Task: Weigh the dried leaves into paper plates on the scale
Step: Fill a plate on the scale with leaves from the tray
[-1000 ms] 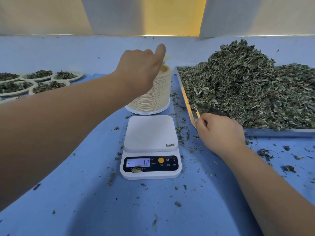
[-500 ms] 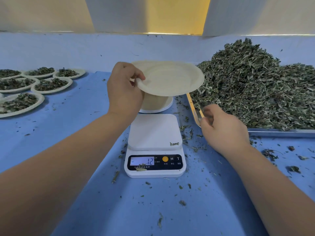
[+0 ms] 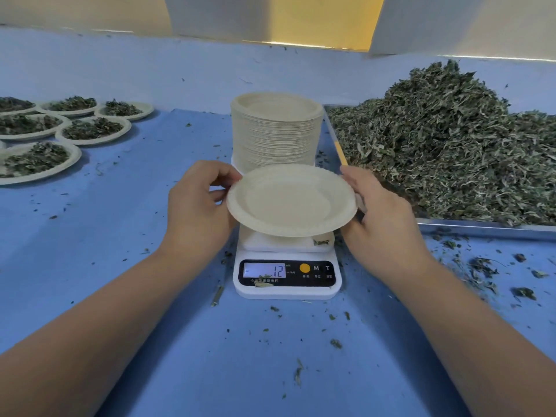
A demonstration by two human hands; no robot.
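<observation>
An empty paper plate (image 3: 291,200) hovers just above the white scale (image 3: 287,267), tilted slightly toward me. My left hand (image 3: 197,207) pinches its left rim. My right hand (image 3: 380,215) holds its right rim, fingers curled under the edge. The scale's display reads -12. A tall stack of paper plates (image 3: 275,130) stands right behind the scale. A big heap of dried leaves (image 3: 451,145) fills a metal tray (image 3: 481,228) to the right.
Several filled paper plates (image 3: 90,130) lie at the far left on the blue table cover. Leaf crumbs are scattered around the scale and in front of the tray. A pale wall runs along the back.
My left hand has brought the plate down from the stack to just over the scale. My right hand has left the tray's corner and taken the plate's right rim.
</observation>
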